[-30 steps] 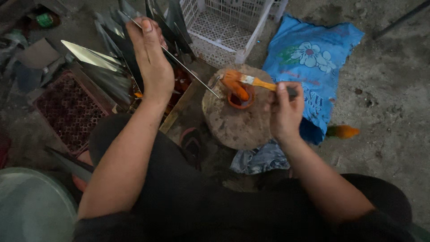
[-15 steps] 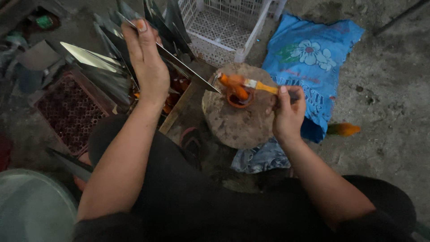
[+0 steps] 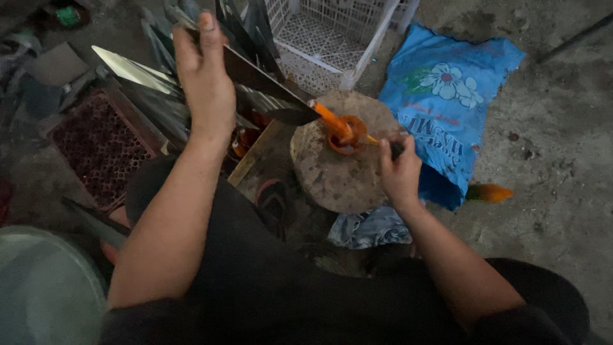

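My left hand [image 3: 203, 82] is raised at the upper left and grips a long dark metal blade [image 3: 271, 86] that slants down to the right. The blade's narrow end [image 3: 295, 116] reaches the edge of a round stone block [image 3: 338, 176]. On that block sits a small orange pot of paint [image 3: 345, 134]. My right hand [image 3: 399, 172] holds a brush [image 3: 335, 121] with an orange-coated head. The brush head touches the blade's narrow end, just above the pot.
A white plastic crate [image 3: 332, 38] stands behind the block, a blue printed sack [image 3: 447, 96] lies to its right. Several shiny blades [image 3: 128, 67] and a dark red perforated tray [image 3: 96, 147] are on the left. A green basin [image 3: 38, 294] is at the lower left; crumpled denim cloth [image 3: 370, 227] lies below the block.
My left hand has brought the blade lower, so its narrow end is nearer the pot. The brush head has swung left from the pot onto that end.
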